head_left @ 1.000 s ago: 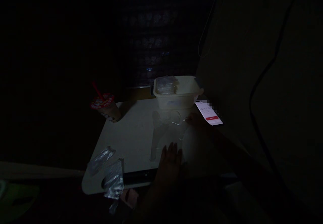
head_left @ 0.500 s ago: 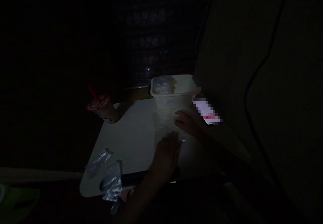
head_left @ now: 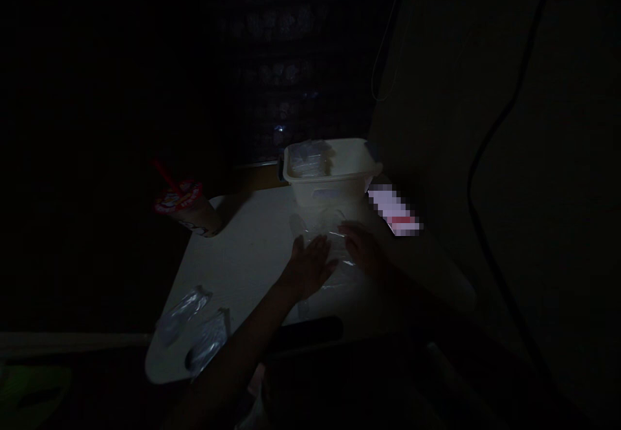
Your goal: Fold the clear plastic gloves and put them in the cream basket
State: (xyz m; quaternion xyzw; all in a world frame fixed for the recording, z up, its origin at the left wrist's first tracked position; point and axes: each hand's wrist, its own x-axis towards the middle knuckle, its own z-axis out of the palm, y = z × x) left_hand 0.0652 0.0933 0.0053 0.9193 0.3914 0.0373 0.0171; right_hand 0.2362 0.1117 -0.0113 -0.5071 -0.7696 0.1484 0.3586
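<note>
Near edge of the tabletop: a dark strip runs along it. Two crumpled plastic pieces, the outer and the inner, lie at the near left corner, the inner one partly covered by the left forearm.

Position: the clear plastic film lies flat in the middle of the tabletop, from just beyond the dark strip to just short of the tub.

Hands: the left hand is palm down on the film, fingers extended, grasping nothing. The right hand is at the film's right side, fingers bent; whether they pinch the film cannot be told in this light.

Handling (judged): very light, limp, slippery; likely to cling to the surface, crease readily and tear if pulled sharply. Take hold by pinching an outer margin between thumb and fingertip; steady the rest with a flat palm. Avoid gripping the middle, which would bunch.

Appearance: transparent and colourless, wrinkled, with thin bright glints between the hands; its outline is faint, and it may be a flattened bag.

Far edge: the pale tub holds a clear plastic stack; a lidded cup stands at the far left corner.
</note>
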